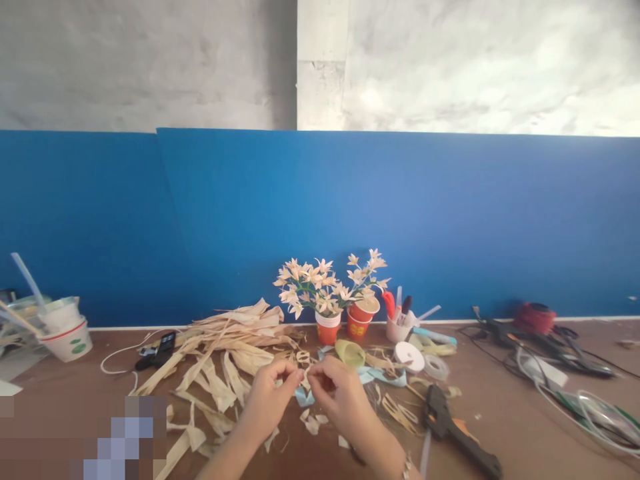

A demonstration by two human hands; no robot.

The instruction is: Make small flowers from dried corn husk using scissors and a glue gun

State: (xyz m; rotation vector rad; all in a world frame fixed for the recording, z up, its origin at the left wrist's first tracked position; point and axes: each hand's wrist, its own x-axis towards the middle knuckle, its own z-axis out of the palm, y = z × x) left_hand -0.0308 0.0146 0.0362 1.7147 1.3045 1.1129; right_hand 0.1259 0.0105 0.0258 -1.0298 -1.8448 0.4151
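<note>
Fingertips of left hand and right hand pinched; any held piece too small to tell. Glue gun near right wrist: careless sweep could knock it.

Own body, head view: left hand and right hand both bare, fingers slim, fingernails too small and blurred to describe. Left forearm uncovered from wrist to lower edge of view. Right forearm likewise bare, save one worn item: a thin, light-coloured bracelet at the wrist. Band looks uneven, made of small pieces, links or beads, cannot tell which; darker flecks among the pale parts.
</note>
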